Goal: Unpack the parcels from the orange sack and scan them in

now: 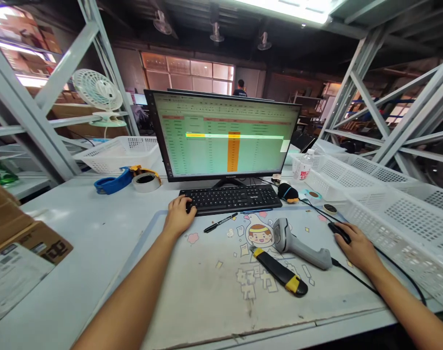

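My left hand (179,214) rests on the left end of a black keyboard (232,198), its fingers apart over the keys. At the right, my right hand (358,245) is wrapped over a black computer mouse (340,233). Behind the keyboard stands a monitor (224,138) with a green-tinted spreadsheet, one row and one column highlighted. Between my arms, on the printed desk mat (203,291), lie a grey barcode scanner (301,248), a black and yellow utility knife (279,272) and a black marker (220,223).
White plastic baskets (389,214) line the right side, with a bottle (304,165) beside them. A blue tape dispenser (114,182) and a tape roll (146,183) sit left of the monitor. Cardboard boxes (20,243) stand at far left. A fan (97,90) is behind; a person (240,89) is far off.
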A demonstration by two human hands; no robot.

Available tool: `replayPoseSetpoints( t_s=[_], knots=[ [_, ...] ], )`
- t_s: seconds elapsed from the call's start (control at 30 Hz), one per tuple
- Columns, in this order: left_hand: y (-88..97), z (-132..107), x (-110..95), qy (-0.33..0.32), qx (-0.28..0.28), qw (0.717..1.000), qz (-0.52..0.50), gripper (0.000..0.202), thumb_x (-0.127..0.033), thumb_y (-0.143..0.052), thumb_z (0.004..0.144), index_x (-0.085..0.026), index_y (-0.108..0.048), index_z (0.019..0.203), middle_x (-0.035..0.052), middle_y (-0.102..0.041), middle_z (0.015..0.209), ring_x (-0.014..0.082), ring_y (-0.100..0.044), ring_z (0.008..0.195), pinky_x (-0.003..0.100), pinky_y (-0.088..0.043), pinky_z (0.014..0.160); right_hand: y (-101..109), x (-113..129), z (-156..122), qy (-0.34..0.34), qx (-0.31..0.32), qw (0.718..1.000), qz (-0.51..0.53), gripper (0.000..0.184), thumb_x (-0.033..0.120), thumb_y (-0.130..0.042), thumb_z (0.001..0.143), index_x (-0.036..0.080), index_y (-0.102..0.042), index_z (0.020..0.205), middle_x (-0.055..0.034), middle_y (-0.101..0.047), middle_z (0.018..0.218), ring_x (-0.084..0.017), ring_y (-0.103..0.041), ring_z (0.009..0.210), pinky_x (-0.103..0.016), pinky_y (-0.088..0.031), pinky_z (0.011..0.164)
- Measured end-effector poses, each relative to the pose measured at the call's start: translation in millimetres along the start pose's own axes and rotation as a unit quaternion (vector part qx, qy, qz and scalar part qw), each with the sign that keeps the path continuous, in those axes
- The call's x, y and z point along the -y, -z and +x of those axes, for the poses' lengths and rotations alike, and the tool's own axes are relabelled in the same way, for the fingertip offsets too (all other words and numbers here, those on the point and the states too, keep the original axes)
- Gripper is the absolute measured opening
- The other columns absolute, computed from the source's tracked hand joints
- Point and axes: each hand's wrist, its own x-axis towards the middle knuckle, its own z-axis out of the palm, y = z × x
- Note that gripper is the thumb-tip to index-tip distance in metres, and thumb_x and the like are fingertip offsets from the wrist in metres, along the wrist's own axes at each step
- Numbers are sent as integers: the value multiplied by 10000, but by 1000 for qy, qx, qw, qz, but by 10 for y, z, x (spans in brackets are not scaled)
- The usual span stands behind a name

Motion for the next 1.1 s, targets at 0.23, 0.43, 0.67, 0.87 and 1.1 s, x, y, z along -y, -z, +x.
replayPoseSetpoints(
  t_s=[0.23,0.43,0.67,0.87,1.1],
  knots=[
    [-38,29,51,-10,-10,1000,13,386,-384,-560,940,-169,-700,1228,185,-623,1496,398,-515,1453,566,-415,1278,8,37,-15,-10,-1,1000,-3,548,549,-465,1031,229,-720,1396,-130,-673,1448,-359,-686,1282,-543,-552,1146],
    [-38,36,46,-12,-13,1000,15,390,-384,-550,938,-164,-702,1222,187,-633,1484,401,-523,1440,578,-409,1280,13,37,-14,-6,-1,1000,-5,532,527,-474,1033,229,-726,1393,-125,-666,1463,-347,-687,1274,-533,-552,1146],
    [-29,37,37,-10,-7,1000,18,421,-394,-531,938,-147,-707,1229,197,-624,1497,405,-520,1438,576,-396,1287,27,32,-13,1,0,1000,-2,531,517,-484,1034,220,-727,1403,-130,-669,1457,-345,-687,1271,-533,-560,1135],
    [-41,38,56,-11,-5,1000,15,425,-410,-518,934,-165,-701,1229,182,-622,1503,395,-517,1449,572,-398,1286,7,16,-21,-2,1,1000,-6,520,516,-487,1032,233,-723,1400,-117,-671,1456,-345,-690,1270,-527,-562,1124],
    [-45,41,68,-16,-9,1000,8,426,-416,-525,930,-162,-698,1226,188,-622,1497,407,-514,1448,580,-397,1286,29,54,-24,1,-2,1000,-4,506,502,-492,1026,238,-722,1392,-117,-680,1447,-332,-706,1231,-509,-569,1112]
  ],
)
